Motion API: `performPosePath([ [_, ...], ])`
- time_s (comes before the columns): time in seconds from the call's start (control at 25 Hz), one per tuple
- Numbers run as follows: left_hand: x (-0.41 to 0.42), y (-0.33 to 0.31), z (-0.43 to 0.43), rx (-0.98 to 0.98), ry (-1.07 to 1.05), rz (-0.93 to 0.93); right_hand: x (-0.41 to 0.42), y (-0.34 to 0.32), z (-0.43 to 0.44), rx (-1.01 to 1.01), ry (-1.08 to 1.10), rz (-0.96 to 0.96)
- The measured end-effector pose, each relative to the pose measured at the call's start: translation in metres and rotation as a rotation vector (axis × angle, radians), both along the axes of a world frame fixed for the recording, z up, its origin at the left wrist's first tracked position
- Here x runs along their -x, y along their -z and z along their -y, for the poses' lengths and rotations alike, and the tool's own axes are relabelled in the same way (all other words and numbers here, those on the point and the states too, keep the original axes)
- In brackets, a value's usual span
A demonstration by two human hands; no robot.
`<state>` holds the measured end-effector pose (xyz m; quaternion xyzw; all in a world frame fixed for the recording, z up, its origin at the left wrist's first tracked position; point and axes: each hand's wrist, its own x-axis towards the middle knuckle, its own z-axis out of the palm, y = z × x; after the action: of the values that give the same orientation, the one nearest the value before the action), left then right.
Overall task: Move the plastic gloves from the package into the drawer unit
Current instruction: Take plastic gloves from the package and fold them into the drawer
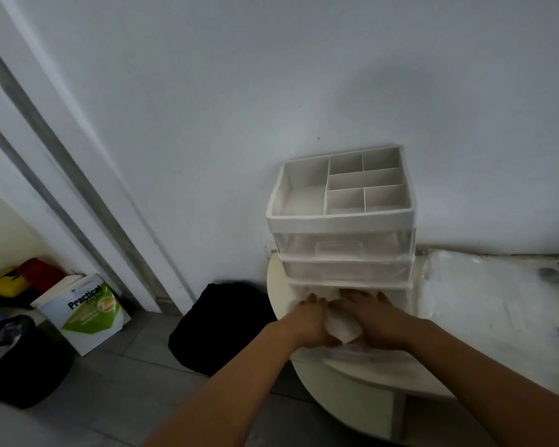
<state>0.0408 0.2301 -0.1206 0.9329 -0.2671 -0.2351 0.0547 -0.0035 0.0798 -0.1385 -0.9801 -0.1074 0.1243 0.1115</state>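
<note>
left hand (310, 317), right hand (373, 314), both flat, press one glove wad (344, 330) in bottom of three drawers (347, 271).

Your drawer unit (341, 221) stands against the far wall: white frame, clear drawers, divided tray on top. Its bottom drawer (368, 356) is pulled out toward you, with the crumpled white gloves (344, 329) over it

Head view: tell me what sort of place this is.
Probably a corner of a home, used for storage: a plastic drawer unit on a small round table against a plain wall, a printed box and a black bag on the tiled floor beside a door frame.
</note>
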Motion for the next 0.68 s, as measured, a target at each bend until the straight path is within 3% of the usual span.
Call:
performPosePath([
  [0.16,-0.008,0.003,0.007,-0.056,-0.028,-0.047,-0.002,-0.005,0.000,-0.034,0.061,-0.034],
  [0.4,-0.014,0.013,0.012,-0.116,0.001,-0.041,-0.008,-0.010,-0.010,0.151,0.331,-0.189],
  [0.56,-0.020,0.018,0.011,-0.130,-0.009,-0.014,-0.004,-0.018,-0.015,0.220,0.305,-0.235],
  [0.68,-0.015,0.013,0.010,-0.108,0.010,0.016,0.009,-0.036,-0.010,0.190,0.213,-0.103],
])
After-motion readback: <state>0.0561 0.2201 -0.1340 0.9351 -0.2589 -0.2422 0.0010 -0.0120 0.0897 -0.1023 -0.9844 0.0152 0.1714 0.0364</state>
